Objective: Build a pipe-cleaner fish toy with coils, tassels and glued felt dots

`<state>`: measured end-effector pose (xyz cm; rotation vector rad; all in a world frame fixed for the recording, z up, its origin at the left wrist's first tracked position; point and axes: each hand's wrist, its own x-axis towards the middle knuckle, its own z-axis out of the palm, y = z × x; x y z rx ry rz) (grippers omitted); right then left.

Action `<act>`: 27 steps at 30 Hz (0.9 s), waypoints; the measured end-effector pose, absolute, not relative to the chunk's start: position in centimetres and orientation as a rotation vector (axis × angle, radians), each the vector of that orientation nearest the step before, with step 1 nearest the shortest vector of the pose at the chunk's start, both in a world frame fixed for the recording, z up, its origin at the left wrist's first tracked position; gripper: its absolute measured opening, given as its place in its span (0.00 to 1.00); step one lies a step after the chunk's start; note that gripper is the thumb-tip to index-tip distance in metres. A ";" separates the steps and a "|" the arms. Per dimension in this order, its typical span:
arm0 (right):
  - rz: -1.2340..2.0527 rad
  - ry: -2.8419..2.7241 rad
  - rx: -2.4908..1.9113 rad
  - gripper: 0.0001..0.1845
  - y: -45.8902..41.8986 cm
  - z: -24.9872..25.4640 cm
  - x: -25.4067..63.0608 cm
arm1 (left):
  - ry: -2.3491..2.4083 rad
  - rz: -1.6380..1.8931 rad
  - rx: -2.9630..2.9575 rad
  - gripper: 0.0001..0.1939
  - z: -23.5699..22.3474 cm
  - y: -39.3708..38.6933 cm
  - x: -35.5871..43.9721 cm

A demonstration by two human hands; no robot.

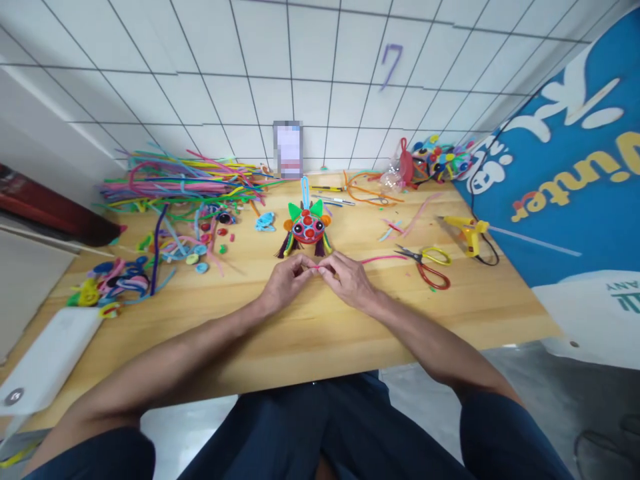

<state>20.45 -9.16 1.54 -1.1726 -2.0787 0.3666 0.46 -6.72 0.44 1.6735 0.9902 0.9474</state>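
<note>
A pink-red pipe cleaner (pixel 384 258) is pinched near one end between my left hand (pixel 287 280) and my right hand (pixel 349 280). Its long tail runs out to the right, past my right knuckles. Both hands are closed, fingertips almost meeting over the table. Just beyond them sits a colourful animal-head ornament (pixel 309 230) with green ears, black eyes, red balls, dark tassels and a blue loop on top. To the right of my right hand lie scissors (pixel 425 262) with one yellow and one red handle, blades spread.
A bundle of coloured pipe cleaners (pixel 185 183) lies at the back left, with loose scraps and buttons (pixel 200 253) before it. A yellow glue gun (pixel 467 233) stands at right, its cord trailing. A white power bank (pixel 53 357) lies front left. A phone (pixel 289 149) leans on the tiled wall.
</note>
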 end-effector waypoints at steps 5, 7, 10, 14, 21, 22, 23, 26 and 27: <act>0.521 -1.969 -1.204 0.06 -8.9 1.8 20.5 | 1.009 0.891 1.540 0.23 0.8 -6.3 0.7; 0.669 -1.884 -1.252 0.06 -8.7 1.9 20.5 | 0.996 0.845 1.486 0.24 1.2 -6.2 0.6; 0.910 -1.745 -1.306 0.07 -8.3 2.2 20.5 | 0.967 0.758 1.390 0.24 1.8 -6.2 0.2; 1.042 -1.688 -1.318 0.08 -8.3 2.5 20.4 | 0.937 0.701 1.345 0.21 2.1 -6.3 -0.1; 1.053 -1.791 -1.343 0.07 -8.3 2.6 20.5 | 0.989 0.716 1.384 0.15 2.0 -6.6 0.1; 1.037 -1.817 -1.363 0.06 -8.2 2.5 20.5 | 0.997 0.724 1.420 0.14 2.1 -6.6 0.1; 1.008 -1.855 -1.386 0.06 -8.1 2.3 20.4 | 1.013 0.749 1.465 0.13 2.2 -6.7 0.0; 0.829 -2.018 -1.444 0.07 -8.1 2.0 20.2 | 1.089 0.875 1.580 0.10 2.4 -6.7 -0.5; 0.759 -2.066 -1.450 0.07 -8.1 2.0 20.3 | 1.112 0.912 1.587 0.09 2.4 -6.7 -0.6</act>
